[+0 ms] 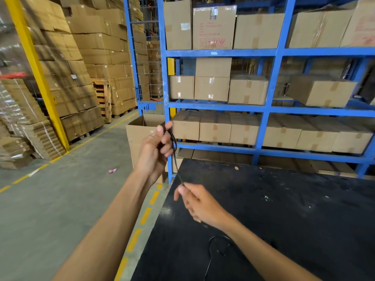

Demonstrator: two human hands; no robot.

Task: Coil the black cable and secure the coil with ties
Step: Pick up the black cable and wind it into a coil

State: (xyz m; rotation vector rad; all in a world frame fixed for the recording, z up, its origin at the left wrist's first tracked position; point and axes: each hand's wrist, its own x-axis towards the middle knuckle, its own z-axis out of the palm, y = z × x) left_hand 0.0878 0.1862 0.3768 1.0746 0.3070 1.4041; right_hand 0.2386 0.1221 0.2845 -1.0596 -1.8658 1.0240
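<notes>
One cable: the black cable (175, 157) runs taut between two raised hands, above the near-left corner of the black table (284, 220); a loose length of it curls on the table top (218, 243) under the right forearm and trails off toward the bottom edge.
Left hand: the left hand (155, 148) is closed around a small loop of the cable, thumb up, held above and to the left of the table corner.
Right hand: the right hand (199, 203) pinches the cable between thumb and fingertip over the table; the other fingers are blurred.
Table: matt black, dotted with pale specks and scraps, taking up the lower right.
Shelving: a blue metal rack (269, 110) stands right behind the table, its levels packed with taped cardboard boxes (215, 126).
Open box: an open carton (140, 134) sits on the floor left of the table, against the rack's post.
Floor: grey concrete (60, 199) left of the table, marked with yellow dashed lines (146, 216); a small red and white scrap (112, 170) lies on it.
Beyond: a yellow post (38, 74) and tall stacks of cartons (87, 67) on pallets stand further left of the table.
</notes>
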